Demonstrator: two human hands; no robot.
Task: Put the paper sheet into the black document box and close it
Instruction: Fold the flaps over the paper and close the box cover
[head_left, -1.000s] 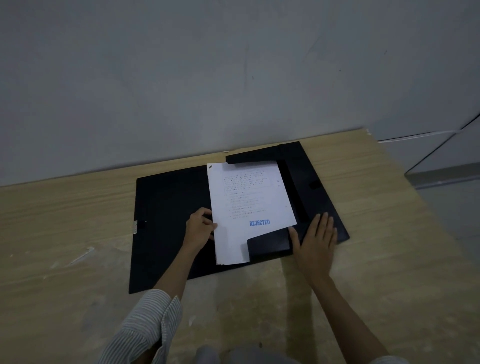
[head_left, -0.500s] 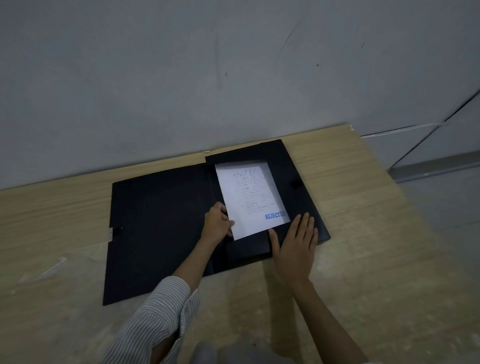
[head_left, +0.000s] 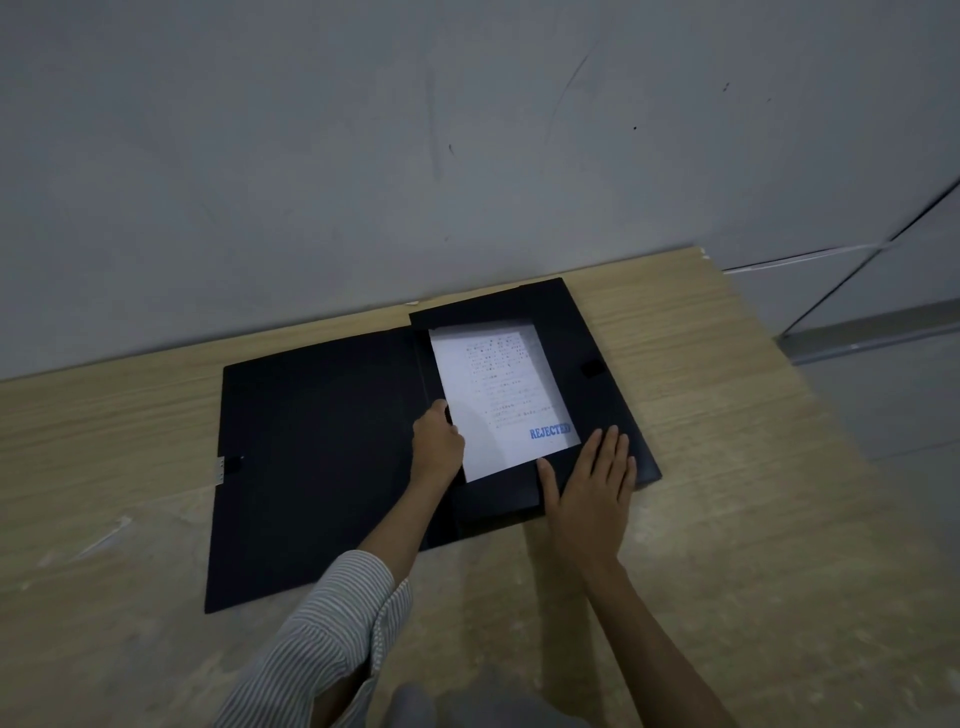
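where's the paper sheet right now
In the head view, the paper sheet lies in the right half of the open black document box, between left hand and right hand.

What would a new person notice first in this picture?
The white paper sheet with a blue REJECTED stamp stands out; it lies in the right half of the open black document box on the wooden table. The left hand is at its left edge, and the right hand lies flat on the near flap.
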